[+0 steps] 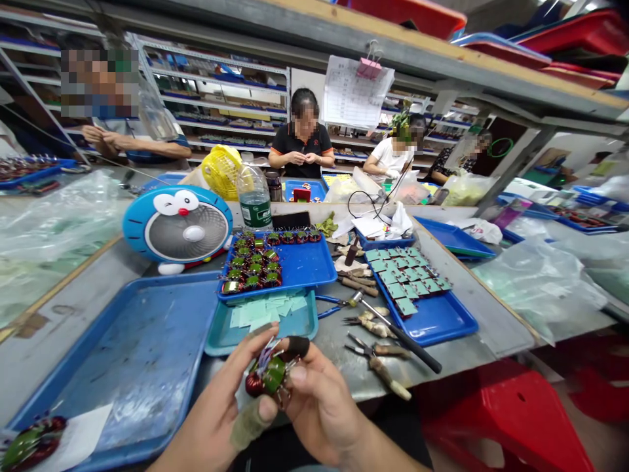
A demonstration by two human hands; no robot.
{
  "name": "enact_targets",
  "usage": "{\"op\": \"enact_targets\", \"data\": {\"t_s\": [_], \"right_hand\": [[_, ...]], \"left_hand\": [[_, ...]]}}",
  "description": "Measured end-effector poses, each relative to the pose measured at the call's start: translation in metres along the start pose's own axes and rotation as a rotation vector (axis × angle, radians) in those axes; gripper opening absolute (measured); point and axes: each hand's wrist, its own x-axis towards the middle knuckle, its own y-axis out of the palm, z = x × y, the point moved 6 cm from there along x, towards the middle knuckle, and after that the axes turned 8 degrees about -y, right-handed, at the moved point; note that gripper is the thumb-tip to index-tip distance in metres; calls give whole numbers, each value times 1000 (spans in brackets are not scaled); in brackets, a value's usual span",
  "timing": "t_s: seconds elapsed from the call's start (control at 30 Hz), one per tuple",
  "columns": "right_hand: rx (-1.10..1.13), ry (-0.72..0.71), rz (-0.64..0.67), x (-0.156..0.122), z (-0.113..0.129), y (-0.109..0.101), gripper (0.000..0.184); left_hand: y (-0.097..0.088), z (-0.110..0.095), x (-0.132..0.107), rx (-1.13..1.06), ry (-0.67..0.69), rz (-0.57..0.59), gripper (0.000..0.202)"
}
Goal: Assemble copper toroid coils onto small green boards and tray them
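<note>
Head view: I monitor a metal bench bearing a large blue tray and a smaller blue tray of wound coils. Nearest the camera, the left hand and right hand are closed, their fingers gripping a coil between them, held above the bench. One left finger wears a green cot.
</note>
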Motion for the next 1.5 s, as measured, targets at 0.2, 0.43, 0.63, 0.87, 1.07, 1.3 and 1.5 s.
{"op": "enact_targets", "data": {"t_s": [0.2,0.43,0.63,0.87,1.07,1.3,1.5], "right_hand": [[-184,12,80,-1,3,-9,35],[-891,-137,48,-3,45,-8,38],[-637,23,-28,4,22,-3,43],[-454,134,-180,-3,10,-9,41],[-417,157,-199,-8,9,-11,46],[-597,-11,20,-8,22,-7,46],[-535,115,87,-4,26,-11,49]], "left_hand": [[2,-13,3,75,42,-22,63],[-5,-28,1,433,138,-119,40],[3,-33,2,362,106,-37,42],[8,-24,-3,228,33,-19,38],[4,-23,-7,237,49,-95,34],[3,-38,4,257,49,-41,37],[10,-28,-3,178,1,45,36]]}}
